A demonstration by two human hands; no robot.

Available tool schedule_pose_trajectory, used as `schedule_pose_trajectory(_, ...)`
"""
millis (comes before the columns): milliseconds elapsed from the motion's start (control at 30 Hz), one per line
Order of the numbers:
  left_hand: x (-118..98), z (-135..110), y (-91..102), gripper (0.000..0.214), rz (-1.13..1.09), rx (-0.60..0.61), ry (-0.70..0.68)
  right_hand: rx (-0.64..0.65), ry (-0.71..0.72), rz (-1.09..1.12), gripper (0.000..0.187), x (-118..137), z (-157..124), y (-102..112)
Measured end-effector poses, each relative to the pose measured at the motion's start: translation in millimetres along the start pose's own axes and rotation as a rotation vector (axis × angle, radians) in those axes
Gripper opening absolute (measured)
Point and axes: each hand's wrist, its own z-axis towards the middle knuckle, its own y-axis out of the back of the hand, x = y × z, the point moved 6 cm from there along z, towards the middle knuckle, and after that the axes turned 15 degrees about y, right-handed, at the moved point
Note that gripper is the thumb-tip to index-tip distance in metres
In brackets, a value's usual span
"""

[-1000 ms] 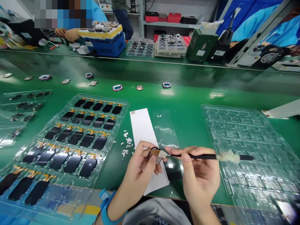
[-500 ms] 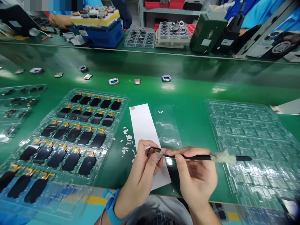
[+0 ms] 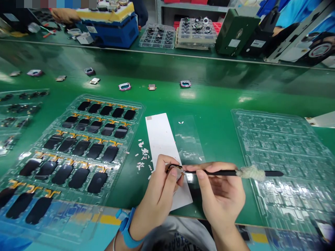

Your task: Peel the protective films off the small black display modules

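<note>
Your left hand (image 3: 154,197) pinches a small part (image 3: 174,168) between thumb and fingers, just over the near end of the white sheet (image 3: 161,139). Your right hand (image 3: 222,197) grips a black stick (image 3: 217,172) like a pen, its thin tip at the part. A fluffy wad (image 3: 250,173) wraps the shaft further back.

Risks: the part is held by fingertips alone, so a slip could drop it onto the sheet or the green bench (image 3: 209,104). Too much pressure from the tip could skid it across the part, scratching or bending it. White flecks (image 3: 141,157) lie just left of the sheet, and one could cling to the part if it lands there. The panel tray (image 3: 141,104) lies left of the sheet, so a sideways slip of your left wrist could catch its gold flex tails (image 3: 102,169).

Hard to see: your fingers hide most of the part, so its shape and underside are unclear. You cannot tell whether the tip touches it or only sits close. The small pieces (image 3: 151,87) beyond the sheet are too small to identify.
</note>
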Motion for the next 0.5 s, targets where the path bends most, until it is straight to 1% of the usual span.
schedule_pose_trajectory(133, 1.9, -0.3, 1.1, 0.023, 0.001, -0.023, 0.032, -0.013, -0.006, -0.001, 0.02, -1.0, -1.2, 0.5)
schedule_pose_trajectory(433, 2.4, 0.6, 1.6, 0.023, 0.044, -0.025, 0.031, 0.001, -0.013, 0.007, 0.021, -0.8, -1.3, -0.8)
schedule_pose_trajectory(500, 1.7, 0.8, 2.0, 0.024, 0.039, -0.027, 0.026, -0.014, -0.008, 0.005, 0.02, -0.5, -1.3, -0.8)
